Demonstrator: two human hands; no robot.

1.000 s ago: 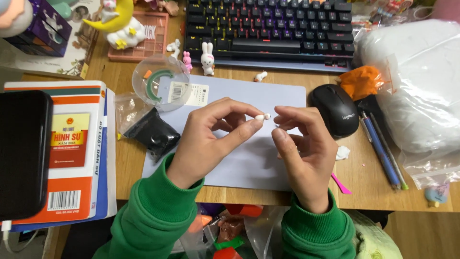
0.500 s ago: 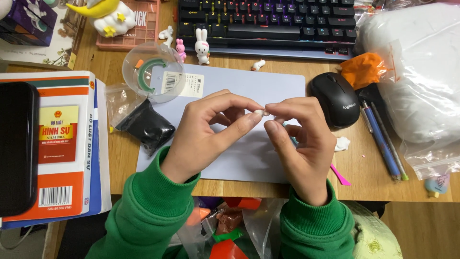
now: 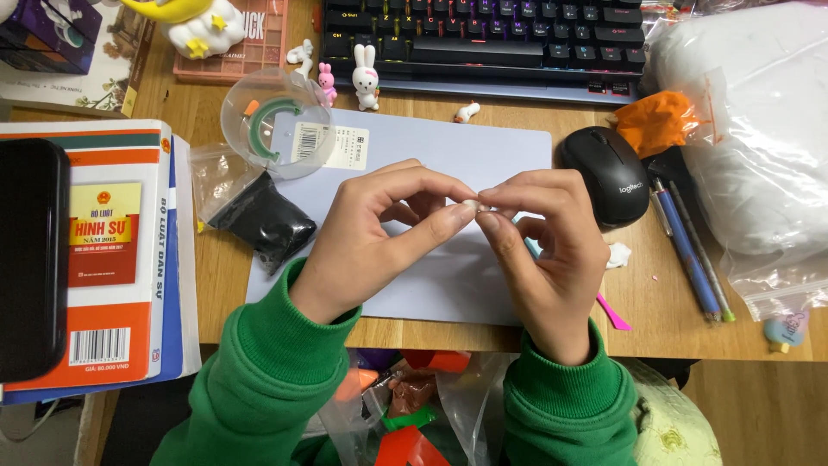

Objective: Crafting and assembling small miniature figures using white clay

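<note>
Left hand [image 3: 379, 237] and right hand [image 3: 543, 246] meet fingertip to fingertip, both pinching one tiny white clay bit [image 3: 470, 205] raised above the pale mat [image 3: 483, 151] for fine shaping, black mouse [image 3: 606, 175] just right of them.

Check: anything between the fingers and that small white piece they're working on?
Nothing visible. The left hand and right hand meet over the pale mat, fingertips of both pinching the white piece directly. The mouse and black bag lie off to the sides, apart from the hands.
</note>
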